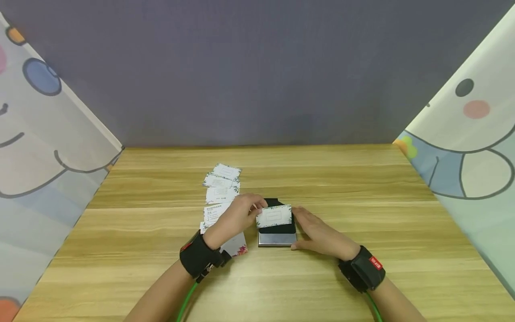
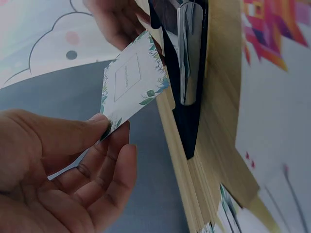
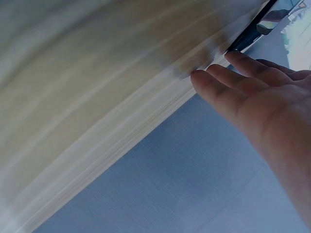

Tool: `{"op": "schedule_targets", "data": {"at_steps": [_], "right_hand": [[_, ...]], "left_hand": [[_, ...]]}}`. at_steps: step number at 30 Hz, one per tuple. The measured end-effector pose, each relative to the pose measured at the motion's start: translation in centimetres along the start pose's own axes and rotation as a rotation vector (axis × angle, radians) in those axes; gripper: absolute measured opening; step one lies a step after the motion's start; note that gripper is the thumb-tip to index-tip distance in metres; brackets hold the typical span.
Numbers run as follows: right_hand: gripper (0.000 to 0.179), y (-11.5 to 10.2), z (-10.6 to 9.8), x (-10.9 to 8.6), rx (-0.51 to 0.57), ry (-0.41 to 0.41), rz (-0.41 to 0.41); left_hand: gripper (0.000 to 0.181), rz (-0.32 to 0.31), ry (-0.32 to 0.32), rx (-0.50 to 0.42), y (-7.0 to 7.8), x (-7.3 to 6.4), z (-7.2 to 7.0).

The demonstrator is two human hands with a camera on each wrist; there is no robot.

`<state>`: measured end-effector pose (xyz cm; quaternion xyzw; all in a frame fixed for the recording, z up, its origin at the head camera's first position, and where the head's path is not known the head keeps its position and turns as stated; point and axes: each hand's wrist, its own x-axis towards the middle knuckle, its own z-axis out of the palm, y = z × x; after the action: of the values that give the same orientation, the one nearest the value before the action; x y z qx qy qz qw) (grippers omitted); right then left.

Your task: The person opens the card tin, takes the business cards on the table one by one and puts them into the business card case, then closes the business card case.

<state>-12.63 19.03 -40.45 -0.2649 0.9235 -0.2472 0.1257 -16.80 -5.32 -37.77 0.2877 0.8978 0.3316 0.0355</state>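
My left hand (image 1: pixel 238 216) pinches a white business card (image 1: pixel 274 216) with a leafy printed border between thumb and fingers. The card is tilted above a black and silver card case (image 1: pixel 277 240), covering part of its black section. In the left wrist view the thumb (image 2: pixel 73 133) presses the card's near corner, and the shiny metal edge of the case (image 2: pixel 189 53) lies beyond. On the case's right side is my right hand (image 1: pixel 323 235), its fingers extended along the edge and the thumb near the front corner. The right wrist view shows those fingers (image 3: pixel 243 90) fairly straight.
Several printed cards (image 1: pixel 222 194) lie overlapping in a column on the wooden table (image 1: pixel 362 188), left of the case. A card with red flowers (image 1: pixel 237 246) lies nearest, partly under the left wrist. A dark grey panel (image 1: pixel 257 76) stands behind the table.
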Motion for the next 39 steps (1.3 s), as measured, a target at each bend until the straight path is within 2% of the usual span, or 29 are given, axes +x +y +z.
{"op": "schedule_targets", "data": {"at_steps": [5, 8, 12, 20, 26, 32, 39], "right_hand": [[0.092, 0.0, 0.0, -0.1, -0.006, -0.018, 0.035], [0.093, 0.0, 0.0, -0.1, 0.000, -0.021, 0.045], [0.095, 0.0, -0.1, -0.1, 0.018, -0.023, 0.056], [0.097, -0.1, -0.1, -0.1, 0.054, -0.025, 0.056], [0.093, 0.0, 0.0, -0.1, 0.041, -0.014, 0.028], [0.089, 0.0, 0.0, 0.0, 0.030, -0.005, -0.007], [0.089, 0.1, 0.0, -0.1, 0.009, -0.020, 0.005]], "left_hand": [[0.016, 0.055, -0.009, 0.022, -0.1, 0.7, 0.6], [0.019, 0.061, -0.013, 0.023, -0.3, 0.9, 0.8], [0.021, 0.048, -0.046, 0.016, -0.5, 1.0, 1.0], [0.022, -0.029, -0.163, 0.032, -0.4, 1.2, 1.4], [0.019, -0.009, -0.204, 0.075, -0.3, 1.2, 1.8], [0.022, -0.023, -0.269, 0.110, -0.2, 1.0, 2.2], [0.021, -0.002, -0.286, 0.179, 0.1, 0.5, 2.2]]}}
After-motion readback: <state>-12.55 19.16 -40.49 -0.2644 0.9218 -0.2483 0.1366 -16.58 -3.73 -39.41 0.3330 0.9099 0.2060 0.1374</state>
